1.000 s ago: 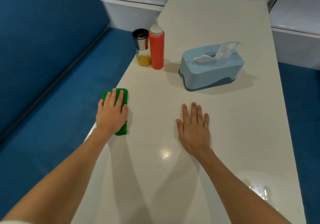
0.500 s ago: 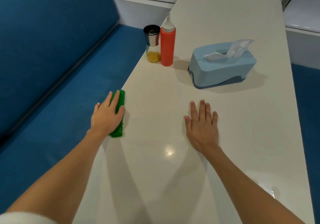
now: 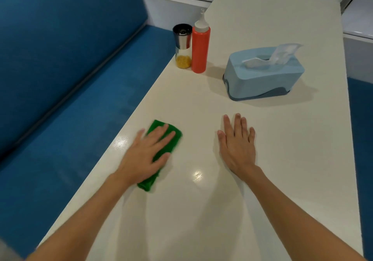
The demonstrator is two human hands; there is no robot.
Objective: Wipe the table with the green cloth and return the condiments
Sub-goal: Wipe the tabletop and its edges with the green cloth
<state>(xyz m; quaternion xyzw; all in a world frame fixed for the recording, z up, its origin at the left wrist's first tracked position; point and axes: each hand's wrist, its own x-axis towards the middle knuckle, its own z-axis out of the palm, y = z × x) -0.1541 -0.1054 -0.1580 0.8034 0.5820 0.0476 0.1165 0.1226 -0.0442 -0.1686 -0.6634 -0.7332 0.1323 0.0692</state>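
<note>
A folded green cloth (image 3: 171,137) lies on the cream table (image 3: 262,180) near its left edge. My left hand (image 3: 145,157) presses flat on the cloth with straight fingers, covering its middle. My right hand (image 3: 238,145) rests flat on the table to the right, fingers straight, holding nothing. Further back at the left edge stand a red squeeze bottle (image 3: 199,48) with a white nozzle and, touching it on the left, a steel-topped shaker (image 3: 182,45) with yellow contents.
A light blue tissue box (image 3: 262,75) with a tissue sticking out stands at the back right. A blue bench seat (image 3: 70,119) runs along the table's left side. Another blue seat (image 3: 361,139) shows at the right.
My left hand has slid the cloth from the table's left edge inward to the right, and turned it diagonal. My right hand has stayed flat in place.
</note>
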